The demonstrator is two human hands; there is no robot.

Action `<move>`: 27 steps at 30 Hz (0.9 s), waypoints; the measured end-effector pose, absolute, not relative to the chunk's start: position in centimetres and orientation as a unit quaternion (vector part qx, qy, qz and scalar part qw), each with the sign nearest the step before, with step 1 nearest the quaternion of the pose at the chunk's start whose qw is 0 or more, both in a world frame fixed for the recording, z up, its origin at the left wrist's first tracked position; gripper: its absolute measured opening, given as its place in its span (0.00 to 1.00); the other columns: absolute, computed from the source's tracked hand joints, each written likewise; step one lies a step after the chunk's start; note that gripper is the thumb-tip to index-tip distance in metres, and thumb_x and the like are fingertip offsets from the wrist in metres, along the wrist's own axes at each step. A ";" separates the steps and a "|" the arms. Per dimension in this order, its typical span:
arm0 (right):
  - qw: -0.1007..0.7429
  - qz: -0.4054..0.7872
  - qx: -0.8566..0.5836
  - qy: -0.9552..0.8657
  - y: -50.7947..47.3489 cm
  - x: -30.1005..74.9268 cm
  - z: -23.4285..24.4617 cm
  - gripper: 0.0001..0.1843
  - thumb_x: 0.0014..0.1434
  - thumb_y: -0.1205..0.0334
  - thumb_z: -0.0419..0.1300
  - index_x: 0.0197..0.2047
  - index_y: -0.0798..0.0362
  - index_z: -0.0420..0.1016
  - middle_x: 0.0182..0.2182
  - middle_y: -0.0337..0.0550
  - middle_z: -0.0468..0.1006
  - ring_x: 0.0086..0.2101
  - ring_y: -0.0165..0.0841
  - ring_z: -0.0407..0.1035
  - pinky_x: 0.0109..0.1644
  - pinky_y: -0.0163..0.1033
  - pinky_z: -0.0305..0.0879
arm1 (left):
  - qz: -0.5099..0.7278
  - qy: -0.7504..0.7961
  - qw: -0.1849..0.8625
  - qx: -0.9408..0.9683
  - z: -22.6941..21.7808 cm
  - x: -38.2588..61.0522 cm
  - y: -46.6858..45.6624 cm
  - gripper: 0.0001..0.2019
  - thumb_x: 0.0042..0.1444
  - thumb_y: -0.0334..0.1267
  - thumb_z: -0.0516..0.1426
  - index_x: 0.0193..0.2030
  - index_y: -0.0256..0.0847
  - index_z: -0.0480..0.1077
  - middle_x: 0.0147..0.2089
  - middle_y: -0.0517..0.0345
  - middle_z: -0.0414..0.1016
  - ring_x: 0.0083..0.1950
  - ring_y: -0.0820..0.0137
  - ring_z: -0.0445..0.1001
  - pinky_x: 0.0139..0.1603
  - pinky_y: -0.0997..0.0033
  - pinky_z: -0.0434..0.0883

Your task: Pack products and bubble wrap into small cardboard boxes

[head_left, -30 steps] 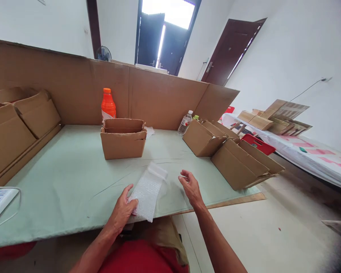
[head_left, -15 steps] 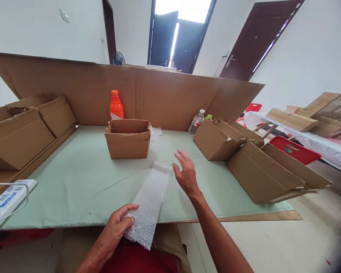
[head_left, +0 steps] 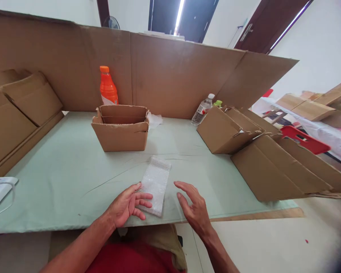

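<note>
A flat piece of bubble wrap [head_left: 156,182], perhaps a bag, lies on the pale green cloth [head_left: 74,159] near the table's front edge. My left hand [head_left: 130,204] is over its lower left side, palm turned up and fingers spread, gripping nothing; whether it touches the wrap I cannot tell. To the right of the wrap and apart from it, my right hand [head_left: 191,206] hovers with thumb and fingers apart, holding nothing. Beyond the wrap stands a small open cardboard box [head_left: 122,136], its inside mostly hidden.
Cardboard bins stand at the left [head_left: 14,113] and right [head_left: 278,167]. A cardboard panel [head_left: 173,76] closes off the back. Before it are an orange bottle [head_left: 108,89], a clear water bottle [head_left: 203,110] and crumpled clear plastic [head_left: 155,120]. A white power strip [head_left: 0,189] lies front left.
My left hand has let go of the bubble wrap and turned palm up. The wrap now rests flat on the cloth. My right hand has come down and nearer. The view has tilted downward.
</note>
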State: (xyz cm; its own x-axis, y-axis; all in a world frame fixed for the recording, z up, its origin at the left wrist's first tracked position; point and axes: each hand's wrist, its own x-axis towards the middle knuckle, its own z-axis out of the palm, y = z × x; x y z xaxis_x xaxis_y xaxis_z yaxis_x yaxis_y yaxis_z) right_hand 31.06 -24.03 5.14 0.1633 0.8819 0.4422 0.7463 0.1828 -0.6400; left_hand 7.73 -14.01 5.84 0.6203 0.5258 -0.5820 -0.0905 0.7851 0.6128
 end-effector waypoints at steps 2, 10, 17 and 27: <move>0.416 0.060 -0.610 -0.671 -25.7 29.8 5.2 0.19 0.63 0.69 0.58 0.56 0.44 0.73 0.50 0.44 0.81 0.51 0.40 0.74 0.55 0.49 0.70 | 0.182 0.411 0.852 0.268 5.3 8.1 -13.8 0.24 0.58 0.50 0.57 0.56 0.38 0.59 0.50 0.38 0.77 0.41 0.62 0.78 0.24 0.69 0.73; 0.307 0.033 -0.616 -0.725 -25.9 24.2 0.9 0.22 0.61 0.74 0.55 0.56 0.49 0.72 0.55 0.50 0.78 0.55 0.46 0.70 0.51 0.53 0.69 | 0.218 0.454 0.685 0.527 4.1 5.5 -15.0 0.43 0.59 0.44 0.58 0.76 0.47 0.38 0.46 0.51 0.76 0.30 0.70 0.73 0.32 0.66 0.74; 0.381 0.168 -0.600 -0.683 -25.1 26.0 1.8 0.17 0.67 0.70 0.54 0.55 0.45 0.72 0.42 0.44 0.82 0.42 0.38 0.75 0.44 0.44 0.74 | 0.258 0.323 0.363 0.835 2.2 4.3 -16.0 0.28 0.58 0.28 0.53 0.66 0.47 0.66 0.55 0.49 0.76 0.56 0.59 0.72 0.56 0.56 0.70; 0.250 0.008 -0.587 -0.770 -24.3 26.8 2.6 0.20 0.64 0.72 0.56 0.57 0.49 0.72 0.53 0.49 0.79 0.56 0.47 0.69 0.53 0.54 0.65 | 0.273 0.401 0.265 0.834 0.9 6.8 -14.3 0.20 0.63 0.34 0.52 0.61 0.37 0.69 0.40 0.50 0.77 0.41 0.61 0.73 0.44 0.60 0.70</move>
